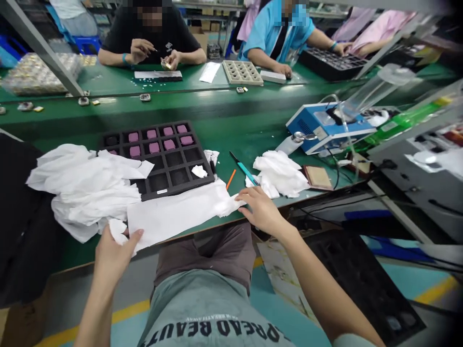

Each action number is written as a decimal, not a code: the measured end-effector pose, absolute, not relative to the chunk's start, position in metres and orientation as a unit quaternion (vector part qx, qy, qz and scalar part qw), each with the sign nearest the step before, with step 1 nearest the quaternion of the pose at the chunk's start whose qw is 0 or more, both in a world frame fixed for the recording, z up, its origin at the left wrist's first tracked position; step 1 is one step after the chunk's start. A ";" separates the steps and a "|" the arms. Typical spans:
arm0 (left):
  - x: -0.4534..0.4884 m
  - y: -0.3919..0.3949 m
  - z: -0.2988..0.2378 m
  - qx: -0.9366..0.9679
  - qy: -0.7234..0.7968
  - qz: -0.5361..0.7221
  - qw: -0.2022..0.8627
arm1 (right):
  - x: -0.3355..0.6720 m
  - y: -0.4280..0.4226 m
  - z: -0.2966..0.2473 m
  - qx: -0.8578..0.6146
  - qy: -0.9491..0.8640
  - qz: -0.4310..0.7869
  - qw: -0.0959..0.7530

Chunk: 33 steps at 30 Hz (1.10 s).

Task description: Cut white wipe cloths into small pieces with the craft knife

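Fingers grip a white sheet; shirt lettering reads "SPREAD BEAUT".

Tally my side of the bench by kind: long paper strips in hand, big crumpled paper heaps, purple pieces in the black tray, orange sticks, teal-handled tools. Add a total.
Long paper strip: 1
Big crumpled paper heaps: 2
Purple pieces: 9, one of them mostly covered
Orange stick: 1
Teal-handled tool: 1
Total: 14

From my head, one camera looks forward and down: my left hand and right hand near, green workbench stretching beyond.
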<state>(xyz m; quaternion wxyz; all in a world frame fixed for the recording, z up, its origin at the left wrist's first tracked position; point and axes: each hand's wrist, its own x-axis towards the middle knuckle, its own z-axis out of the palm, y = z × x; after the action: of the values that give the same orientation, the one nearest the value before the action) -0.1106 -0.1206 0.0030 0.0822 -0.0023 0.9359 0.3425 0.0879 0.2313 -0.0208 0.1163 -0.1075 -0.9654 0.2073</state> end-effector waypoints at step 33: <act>-0.046 -0.016 -0.003 -0.028 0.547 0.788 0.282 | 0.041 0.179 0.102 -0.158 -0.822 0.402 0.370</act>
<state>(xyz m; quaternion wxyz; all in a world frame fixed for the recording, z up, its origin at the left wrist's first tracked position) -0.0462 -0.0158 -0.0033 0.2815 -0.0278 0.5472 0.7877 0.0409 0.1787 0.1020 0.3698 -0.1584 -0.8224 0.4023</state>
